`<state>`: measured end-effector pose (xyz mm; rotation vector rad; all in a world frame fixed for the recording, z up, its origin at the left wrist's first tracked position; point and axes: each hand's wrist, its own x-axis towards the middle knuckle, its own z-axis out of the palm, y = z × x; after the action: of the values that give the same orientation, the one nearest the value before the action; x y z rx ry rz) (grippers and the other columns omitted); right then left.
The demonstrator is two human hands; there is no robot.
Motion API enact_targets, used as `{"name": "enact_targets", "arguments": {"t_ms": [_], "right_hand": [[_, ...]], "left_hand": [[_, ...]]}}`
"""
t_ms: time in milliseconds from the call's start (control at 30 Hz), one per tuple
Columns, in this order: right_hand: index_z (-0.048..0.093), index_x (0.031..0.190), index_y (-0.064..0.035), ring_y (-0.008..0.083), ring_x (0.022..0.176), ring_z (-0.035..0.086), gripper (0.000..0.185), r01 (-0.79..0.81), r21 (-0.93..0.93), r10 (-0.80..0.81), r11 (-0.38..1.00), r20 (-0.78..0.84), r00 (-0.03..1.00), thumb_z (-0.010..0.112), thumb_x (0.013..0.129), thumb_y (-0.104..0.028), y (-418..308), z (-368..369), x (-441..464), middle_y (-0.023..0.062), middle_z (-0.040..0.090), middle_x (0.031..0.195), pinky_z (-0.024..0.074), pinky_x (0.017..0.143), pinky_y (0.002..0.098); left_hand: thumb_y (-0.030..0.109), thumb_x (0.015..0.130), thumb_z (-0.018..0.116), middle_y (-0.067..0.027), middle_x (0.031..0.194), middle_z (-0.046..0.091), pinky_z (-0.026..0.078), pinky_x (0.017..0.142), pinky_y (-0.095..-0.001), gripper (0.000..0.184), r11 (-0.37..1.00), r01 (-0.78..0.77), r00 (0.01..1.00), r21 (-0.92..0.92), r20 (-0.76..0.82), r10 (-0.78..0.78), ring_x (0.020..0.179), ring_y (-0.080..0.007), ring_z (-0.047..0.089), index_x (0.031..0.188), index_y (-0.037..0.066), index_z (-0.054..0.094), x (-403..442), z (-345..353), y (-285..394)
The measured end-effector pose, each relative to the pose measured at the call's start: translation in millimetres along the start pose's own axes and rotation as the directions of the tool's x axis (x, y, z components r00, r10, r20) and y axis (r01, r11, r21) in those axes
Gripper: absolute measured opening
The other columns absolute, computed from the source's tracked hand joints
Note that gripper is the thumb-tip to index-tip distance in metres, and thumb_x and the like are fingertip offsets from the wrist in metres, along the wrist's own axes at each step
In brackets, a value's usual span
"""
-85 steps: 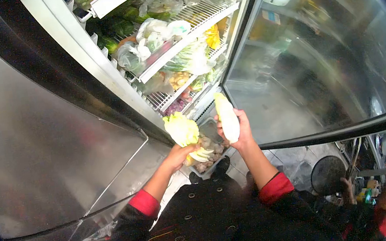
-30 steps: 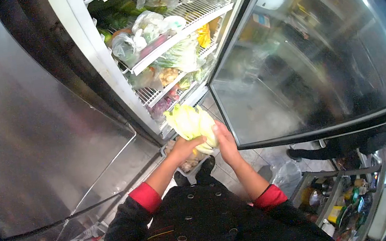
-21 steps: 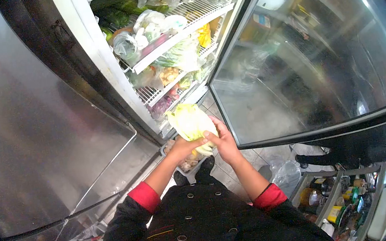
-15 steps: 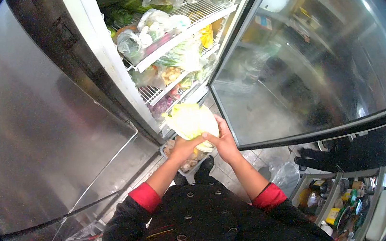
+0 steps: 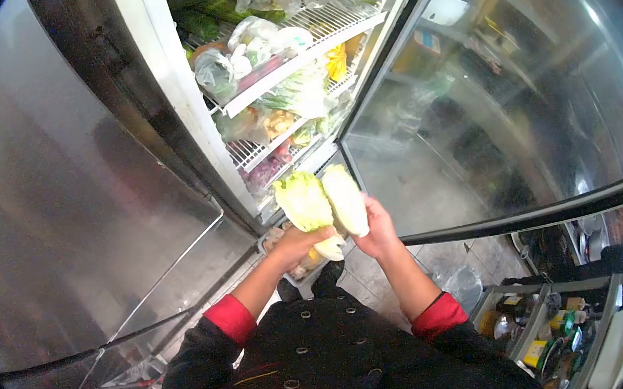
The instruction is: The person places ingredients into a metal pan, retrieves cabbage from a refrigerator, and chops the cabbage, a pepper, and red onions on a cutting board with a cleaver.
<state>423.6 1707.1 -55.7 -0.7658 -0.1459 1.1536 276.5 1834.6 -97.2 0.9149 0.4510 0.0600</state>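
Note:
Pale yellow-green leafy cabbage pieces are in both hands, in front of the open fridge. My left hand (image 5: 304, 245) is wrapped round the base of a leafy cabbage piece (image 5: 304, 201), with a white stem end showing below the thumb. A longer, smoother cabbage piece (image 5: 346, 200) stands nearly upright in my right hand (image 5: 375, 227), whose fingers close round its right side. The two pieces are side by side, with a narrow gap at their tops. Below them a plastic tub (image 5: 294, 278) of pale brown lumps sits on the floor, partly hidden by my left hand.
Fridge shelves (image 5: 303, 65) hold bagged vegetables. The glass door (image 5: 490, 126) stands open at the right, and a steel panel (image 5: 82, 223) fills the left. Bottles and packets lie in a rack (image 5: 544, 333) at the lower right, near a clear plastic bag (image 5: 459, 289) on the tiled floor.
The cabbage pieces, held together half a second ago, are now apart at their tops. My right hand has shifted slightly right. The dark-clothed person at the right is now mostly hidden.

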Motion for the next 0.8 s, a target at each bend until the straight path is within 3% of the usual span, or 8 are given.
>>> {"name": "enact_targets", "arguments": {"t_ms": [67,133,267,533,667,733,767,800], "right_hand": [[0.060,0.122,-0.0015,0.0195,0.110,0.060,0.037,-0.049,-0.307,0.000,0.951,-0.157,0.988,0.045,0.102,-0.029,13,16,-7,0.0092,0.065,0.119,0.0443,0.099,0.0331],[0.059,0.122,-0.0009,0.0179,0.112,0.057,0.036,0.065,-0.568,-0.137,0.820,-0.084,0.987,0.045,0.102,-0.028,20,5,-1,0.0080,0.062,0.120,0.0421,0.100,0.0306],[0.058,0.122,-0.0018,0.0159,0.111,0.054,0.034,0.147,-0.664,-0.294,0.733,-0.114,0.949,0.046,0.102,-0.027,19,17,-13,0.0069,0.060,0.120,0.0409,0.100,0.0294],[0.043,0.129,-0.0047,0.0133,0.113,0.054,0.054,0.171,-0.578,-0.204,0.798,0.008,0.979,0.063,0.080,0.008,26,-3,-13,0.0071,0.059,0.117,0.0446,0.094,0.0299],[0.047,0.122,-0.0075,0.0174,0.105,0.059,0.044,0.164,-0.542,-0.294,0.824,-0.161,0.942,0.062,0.081,-0.001,25,9,-13,0.0079,0.060,0.112,0.0476,0.090,0.0335],[0.051,0.122,-0.0085,0.0239,0.098,0.062,0.040,0.156,0.096,-0.124,0.983,-0.282,0.951,0.060,0.084,-0.014,22,-11,-4,0.0115,0.062,0.110,0.0496,0.087,0.0373],[0.053,0.120,-0.0072,0.0273,0.094,0.063,0.041,0.114,0.180,-0.064,0.977,-0.262,0.963,0.056,0.084,-0.026,19,-16,-3,0.0132,0.063,0.108,0.0502,0.085,0.0391],[0.053,0.120,-0.0072,0.0273,0.094,0.063,0.041,0.119,0.181,-0.068,0.976,-0.265,0.962,0.056,0.084,-0.026,17,-20,-4,0.0132,0.063,0.108,0.0502,0.085,0.0391]], "left_hand": [[0.020,0.088,0.075,-0.0092,0.116,0.066,0.052,0.092,-0.0355,0.048,0.996,-0.060,0.998,0.063,0.000,0.060,0.102,-0.0206,0.065,0.128,0.001,0.057,-3,10,7],[0.020,0.088,0.076,-0.0089,0.123,0.064,0.050,0.096,-0.0348,0.053,0.992,-0.051,0.999,0.111,0.004,0.050,0.108,-0.0198,0.062,0.133,0.002,0.054,-2,13,8],[0.020,0.088,0.075,-0.0086,0.123,0.064,0.049,0.097,-0.0346,0.053,0.984,-0.131,0.991,0.119,-0.023,0.135,0.108,-0.0197,0.062,0.133,0.001,0.054,7,7,-4],[0.012,0.088,0.070,-0.0079,0.119,0.066,0.049,0.094,-0.0326,0.040,0.936,-0.183,0.966,0.301,-0.122,0.228,0.106,-0.0170,0.062,0.125,0.000,0.061,11,1,-14],[0.009,0.088,0.065,-0.0100,0.118,0.066,0.049,0.093,-0.0326,0.037,0.920,-0.177,0.951,0.350,-0.178,0.251,0.104,-0.0188,0.063,0.123,-0.002,0.061,11,-1,-17],[0.009,0.088,0.064,-0.0109,0.118,0.066,0.050,0.093,-0.0331,0.035,0.940,-0.119,0.949,0.320,-0.241,0.202,0.103,-0.0202,0.064,0.121,-0.002,0.061,15,-6,-25],[0.007,0.086,0.064,-0.0119,0.117,0.067,0.050,0.093,-0.0339,0.035,0.990,-0.092,0.971,0.111,-0.211,0.114,0.101,-0.0219,0.065,0.120,-0.002,0.061,16,-9,-29],[0.006,0.085,0.063,-0.0128,0.116,0.067,0.051,0.093,-0.0348,0.034,0.993,-0.052,0.986,-0.102,-0.162,0.035,0.100,-0.0236,0.066,0.119,-0.002,0.061,17,-12,-32]]}}
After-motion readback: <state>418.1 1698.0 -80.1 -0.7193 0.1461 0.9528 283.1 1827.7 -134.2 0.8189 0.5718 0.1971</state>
